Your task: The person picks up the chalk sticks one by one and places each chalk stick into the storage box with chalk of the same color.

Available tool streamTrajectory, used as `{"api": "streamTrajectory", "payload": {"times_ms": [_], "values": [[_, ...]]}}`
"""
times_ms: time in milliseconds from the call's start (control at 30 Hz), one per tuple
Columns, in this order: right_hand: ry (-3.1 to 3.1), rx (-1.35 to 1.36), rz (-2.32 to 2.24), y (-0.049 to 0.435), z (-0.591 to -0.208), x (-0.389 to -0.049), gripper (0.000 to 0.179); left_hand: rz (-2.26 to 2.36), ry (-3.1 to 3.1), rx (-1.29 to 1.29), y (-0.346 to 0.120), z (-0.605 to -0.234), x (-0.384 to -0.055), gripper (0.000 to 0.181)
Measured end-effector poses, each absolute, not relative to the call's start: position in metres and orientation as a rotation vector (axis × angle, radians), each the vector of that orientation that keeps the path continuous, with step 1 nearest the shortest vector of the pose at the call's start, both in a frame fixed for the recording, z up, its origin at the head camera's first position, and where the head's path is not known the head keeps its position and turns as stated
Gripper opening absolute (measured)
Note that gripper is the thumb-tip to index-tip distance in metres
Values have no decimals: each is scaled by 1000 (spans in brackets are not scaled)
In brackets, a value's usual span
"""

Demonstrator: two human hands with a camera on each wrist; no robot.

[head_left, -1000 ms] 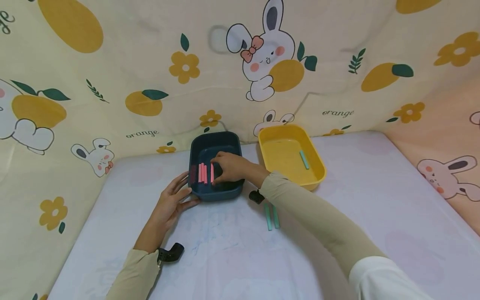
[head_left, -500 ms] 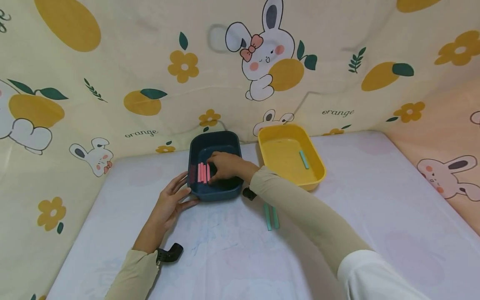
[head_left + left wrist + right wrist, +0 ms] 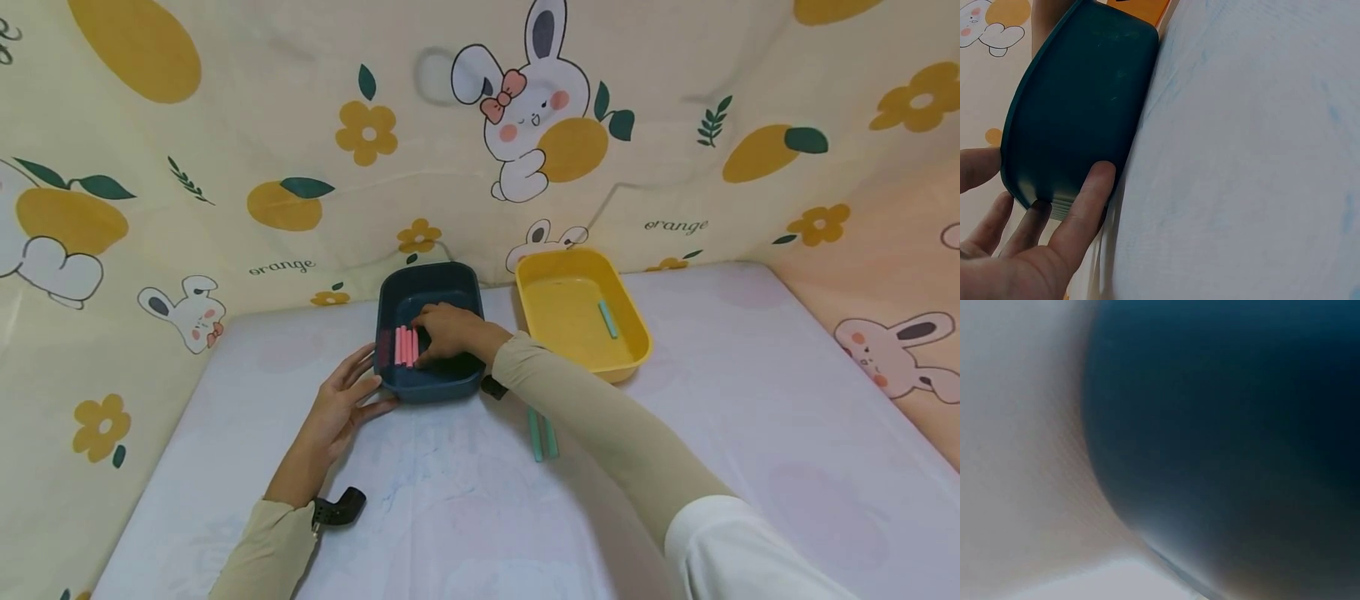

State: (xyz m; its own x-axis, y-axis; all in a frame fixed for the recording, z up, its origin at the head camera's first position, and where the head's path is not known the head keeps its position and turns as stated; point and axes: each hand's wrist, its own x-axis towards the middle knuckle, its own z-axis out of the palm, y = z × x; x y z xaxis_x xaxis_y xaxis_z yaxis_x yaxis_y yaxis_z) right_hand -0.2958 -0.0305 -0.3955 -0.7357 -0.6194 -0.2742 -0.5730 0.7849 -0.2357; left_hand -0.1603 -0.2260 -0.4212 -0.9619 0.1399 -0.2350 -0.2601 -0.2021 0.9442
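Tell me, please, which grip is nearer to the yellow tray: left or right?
Right. The right grip reaches into the dark blue tray beside the yellow tray; the left grip is farther away, touching the dark blue tray's left front corner.

We list a navy tray [image 3: 429,392], pink sticks [image 3: 408,346] toward its left edge, yellow tray [image 3: 558,317], turquoise stick [image 3: 608,319] by its right edge, green sticks [image 3: 536,437], blue-smudged white tabletop [image 3: 450,525], cream rabbit-and-orange-print backdrop [image 3: 300,117]

Right arm [image 3: 600,417] angled inward, right grip [image 3: 447,330] curled downward — left grip [image 3: 343,406] loosely spread.
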Motion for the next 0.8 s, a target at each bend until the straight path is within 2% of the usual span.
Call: {"api": "streamTrajectory", "payload": {"times_ms": [467,800], "values": [[2611,-962,-163,-30,-395,-298,80,2253,1788,-155,-226,-422,-161,62],[2626,-1035,-244,-23,-385,-286,82,2241,1817,-133,-227,-423,-161,61]]}}
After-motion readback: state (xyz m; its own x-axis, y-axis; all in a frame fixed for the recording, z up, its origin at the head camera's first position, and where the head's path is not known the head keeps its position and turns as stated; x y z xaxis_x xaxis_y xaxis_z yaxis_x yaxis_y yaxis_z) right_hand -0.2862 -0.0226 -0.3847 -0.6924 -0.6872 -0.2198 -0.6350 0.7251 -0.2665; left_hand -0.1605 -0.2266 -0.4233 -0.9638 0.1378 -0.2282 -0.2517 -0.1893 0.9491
